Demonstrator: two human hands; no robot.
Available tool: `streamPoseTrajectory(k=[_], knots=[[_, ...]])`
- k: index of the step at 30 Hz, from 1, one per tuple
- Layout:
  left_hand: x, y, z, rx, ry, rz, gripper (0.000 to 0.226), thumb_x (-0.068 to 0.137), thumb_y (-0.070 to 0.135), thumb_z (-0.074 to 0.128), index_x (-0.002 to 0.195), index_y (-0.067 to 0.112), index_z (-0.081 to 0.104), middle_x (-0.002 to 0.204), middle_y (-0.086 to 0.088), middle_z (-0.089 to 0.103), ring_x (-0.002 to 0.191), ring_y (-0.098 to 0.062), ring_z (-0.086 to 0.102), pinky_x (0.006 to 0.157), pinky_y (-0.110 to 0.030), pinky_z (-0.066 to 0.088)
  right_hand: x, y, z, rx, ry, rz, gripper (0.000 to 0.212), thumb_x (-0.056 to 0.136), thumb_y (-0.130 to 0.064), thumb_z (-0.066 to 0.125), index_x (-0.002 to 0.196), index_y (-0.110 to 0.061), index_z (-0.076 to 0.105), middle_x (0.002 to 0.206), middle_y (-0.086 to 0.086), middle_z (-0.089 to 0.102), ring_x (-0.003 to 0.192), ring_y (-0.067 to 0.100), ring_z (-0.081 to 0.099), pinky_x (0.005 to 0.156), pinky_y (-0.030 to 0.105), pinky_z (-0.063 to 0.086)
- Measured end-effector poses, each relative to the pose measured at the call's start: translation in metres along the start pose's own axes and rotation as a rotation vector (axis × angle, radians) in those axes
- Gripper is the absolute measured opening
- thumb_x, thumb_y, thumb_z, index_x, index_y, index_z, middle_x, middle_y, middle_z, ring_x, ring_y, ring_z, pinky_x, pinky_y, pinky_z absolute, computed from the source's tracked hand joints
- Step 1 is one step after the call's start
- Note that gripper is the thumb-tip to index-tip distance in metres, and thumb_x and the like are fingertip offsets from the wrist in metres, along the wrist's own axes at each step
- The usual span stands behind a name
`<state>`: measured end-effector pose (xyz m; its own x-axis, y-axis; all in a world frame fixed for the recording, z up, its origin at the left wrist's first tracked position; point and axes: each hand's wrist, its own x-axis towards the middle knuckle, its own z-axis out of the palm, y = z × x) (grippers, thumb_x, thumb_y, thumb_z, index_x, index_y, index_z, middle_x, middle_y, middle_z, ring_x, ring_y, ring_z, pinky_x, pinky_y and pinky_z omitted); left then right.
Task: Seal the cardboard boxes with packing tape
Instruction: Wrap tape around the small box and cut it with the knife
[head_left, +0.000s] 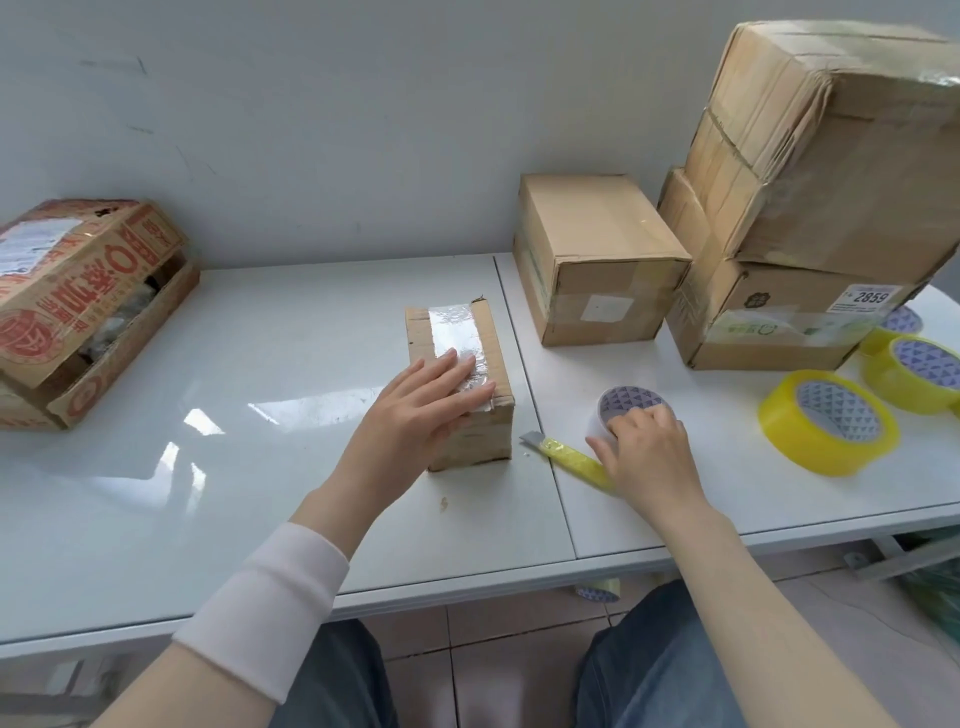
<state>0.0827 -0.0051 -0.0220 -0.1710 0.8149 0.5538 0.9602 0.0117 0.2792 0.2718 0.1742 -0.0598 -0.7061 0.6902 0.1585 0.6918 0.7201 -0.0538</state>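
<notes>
A small cardboard box (493, 332) lies in the middle of the white table (260, 364), with a strip of clear tape along its top. My left hand (415, 410) rests flat on the near end of that strip, fingers straight. To the right of the box, my right hand (649, 457) grips a clear tape roll (626, 402) that sits on the table. A yellow utility knife (566, 457) lies between the box and my right hand, its blade out and its rear end under the hand.
A red printed carton (78, 306) sits at the far left. A plain box (597, 260) and two stacked boxes (831, 171) stand at the back right. Several yellow tape rolls (826, 421) lie at the right edge. Another roll (597, 590) shows below the table edge.
</notes>
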Motion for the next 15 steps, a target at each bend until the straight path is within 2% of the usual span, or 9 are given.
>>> streamPoseTrajectory(k=[3, 4, 5, 7, 9, 11, 13, 15], knots=[[-0.015, -0.006, -0.002, -0.194, 0.146, -0.137, 0.039, 0.088, 0.0, 0.057, 0.126, 0.007, 0.057, 0.135, -0.009, 0.052, 0.132, -0.03, 0.043, 0.109, -0.044, 0.034, -0.006, -0.02, -0.014, 0.239, 0.252, 0.034, 0.035, 0.086, -0.031, 0.064, 0.107, -0.003, 0.063, 0.107, 0.014, 0.06, 0.104, 0.032, 0.047, 0.09, 0.04, 0.038], [-0.021, -0.004, -0.003, -0.34, 0.234, -0.253, 0.041, 0.089, -0.001, 0.055, 0.128, 0.012, 0.055, 0.136, -0.002, 0.053, 0.134, -0.023, 0.042, 0.111, -0.038, 0.034, -0.009, -0.033, -0.019, 0.388, 0.308, 0.056, 0.035, 0.087, -0.03, 0.064, 0.11, -0.004, 0.063, 0.109, 0.012, 0.06, 0.106, 0.031, 0.048, 0.093, 0.041, 0.038], [-0.026, -0.001, -0.004, -0.506, 0.342, -0.395, 0.043, 0.091, -0.002, 0.053, 0.127, 0.021, 0.057, 0.135, 0.007, 0.054, 0.133, -0.015, 0.043, 0.109, -0.029, 0.035, -0.011, -0.049, -0.025, 0.605, 0.279, 0.091, 0.039, 0.089, -0.035, 0.058, 0.116, -0.007, 0.06, 0.116, 0.009, 0.059, 0.112, 0.028, 0.048, 0.098, 0.039, 0.037], [-0.034, 0.01, -0.005, -0.787, 0.542, -0.662, 0.043, 0.093, 0.001, 0.051, 0.117, 0.035, 0.061, 0.123, 0.021, 0.061, 0.122, -0.001, 0.051, 0.097, -0.014, 0.041, -0.015, -0.088, -0.04, 1.153, -0.046, 0.194, 0.063, 0.084, -0.057, 0.043, 0.133, -0.017, 0.048, 0.134, -0.002, 0.051, 0.126, 0.016, 0.043, 0.109, 0.039, 0.033], [-0.046, 0.017, -0.003, -0.874, 0.608, -0.794, 0.036, 0.095, 0.006, 0.05, 0.113, 0.035, 0.061, 0.112, 0.018, 0.066, 0.109, 0.003, 0.057, 0.087, -0.01, 0.044, -0.019, -0.118, -0.043, 1.559, -0.37, 0.269, 0.073, 0.075, -0.068, 0.036, 0.139, -0.032, 0.04, 0.138, -0.012, 0.049, 0.127, 0.009, 0.043, 0.109, 0.043, 0.036], [-0.061, 0.022, -0.002, -0.88, 0.557, -0.869, 0.028, 0.096, 0.01, 0.049, 0.109, 0.033, 0.057, 0.106, 0.012, 0.067, 0.098, 0.003, 0.06, 0.08, -0.009, 0.045, -0.02, -0.133, -0.04, 1.674, -0.432, 0.267, 0.061, 0.085, -0.062, 0.035, 0.141, -0.036, 0.037, 0.133, -0.013, 0.052, 0.123, 0.007, 0.047, 0.104, 0.041, 0.041], [-0.074, 0.024, -0.005, -0.886, 0.504, -0.94, 0.016, 0.093, 0.025, 0.05, 0.107, 0.032, 0.053, 0.099, 0.015, 0.067, 0.094, 0.005, 0.06, 0.075, -0.006, 0.045, -0.021, -0.136, -0.03, 1.657, -0.386, 0.242, 0.046, 0.097, -0.044, 0.036, 0.142, -0.037, 0.034, 0.13, -0.019, 0.053, 0.118, 0.0, 0.048, 0.095, 0.03, 0.044], [-0.084, 0.023, -0.009, -0.879, 0.41, -0.98, 0.035, 0.082, 0.044, 0.05, 0.115, 0.031, 0.048, 0.093, 0.028, 0.067, 0.095, 0.012, 0.059, 0.074, -0.001, 0.042, -0.025, -0.136, -0.02, 1.596, -0.392, 0.216, 0.047, 0.098, -0.03, 0.035, 0.144, -0.038, 0.03, 0.132, -0.021, 0.05, 0.119, -0.001, 0.047, 0.096, 0.027, 0.042]])
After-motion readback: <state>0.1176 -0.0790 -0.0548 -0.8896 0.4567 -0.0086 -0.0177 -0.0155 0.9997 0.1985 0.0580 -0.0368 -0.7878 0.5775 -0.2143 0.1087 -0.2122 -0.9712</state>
